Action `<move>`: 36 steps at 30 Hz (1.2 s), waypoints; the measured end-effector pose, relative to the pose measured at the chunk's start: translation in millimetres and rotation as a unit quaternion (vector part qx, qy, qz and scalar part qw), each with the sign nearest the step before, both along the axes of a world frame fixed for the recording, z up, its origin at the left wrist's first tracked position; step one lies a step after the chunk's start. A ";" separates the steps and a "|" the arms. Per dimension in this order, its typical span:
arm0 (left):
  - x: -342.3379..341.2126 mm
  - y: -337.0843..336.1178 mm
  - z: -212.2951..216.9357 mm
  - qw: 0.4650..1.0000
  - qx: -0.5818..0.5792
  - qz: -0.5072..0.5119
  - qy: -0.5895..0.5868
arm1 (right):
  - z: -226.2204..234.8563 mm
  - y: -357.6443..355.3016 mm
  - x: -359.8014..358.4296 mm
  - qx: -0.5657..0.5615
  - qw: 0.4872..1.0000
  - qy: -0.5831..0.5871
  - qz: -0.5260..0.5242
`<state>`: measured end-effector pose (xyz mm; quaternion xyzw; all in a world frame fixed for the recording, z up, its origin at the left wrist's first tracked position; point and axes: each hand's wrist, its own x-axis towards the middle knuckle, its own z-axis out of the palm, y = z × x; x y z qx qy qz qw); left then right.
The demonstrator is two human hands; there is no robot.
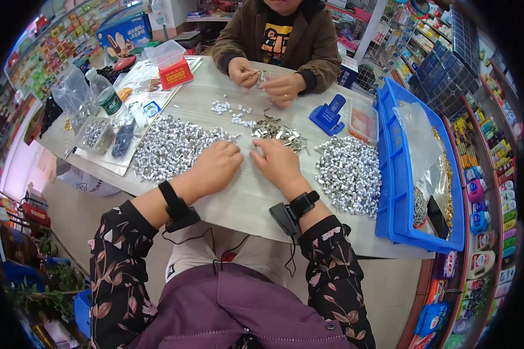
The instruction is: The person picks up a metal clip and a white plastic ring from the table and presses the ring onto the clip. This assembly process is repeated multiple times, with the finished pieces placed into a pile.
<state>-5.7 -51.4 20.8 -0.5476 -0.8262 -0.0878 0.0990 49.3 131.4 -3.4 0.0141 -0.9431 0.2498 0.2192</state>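
Observation:
My left hand [218, 167] is closed at the middle of the table, beside a wide heap of small white-and-silver pieces [172, 145]. A small metal piece [234, 137] sticks out at its fingertips. My right hand [278, 164] rests at the near edge of a loose pile of shiny metal clips [282, 135]. Its thumb and forefinger are curved and a little apart, with nothing visible between them. Small white round parts [243, 121] lie scattered beyond my hands. A second heap of white-and-silver pieces [349, 174] lies right of my right hand.
Across the table [239, 203], another person's hands [271, 84] hold small parts. A blue tape-dispenser-like tool [330, 115], a clear tub [364, 121] and a big blue crate [390, 174] stand right. A bottle [106, 96], a small tub [94, 135] and a red box [176, 74] stand left.

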 end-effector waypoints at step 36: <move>-70.3 87.2 -16.2 0.987 0.067 0.142 0.026 | -5.6 19.1 -0.5 -0.212 0.974 -0.013 0.073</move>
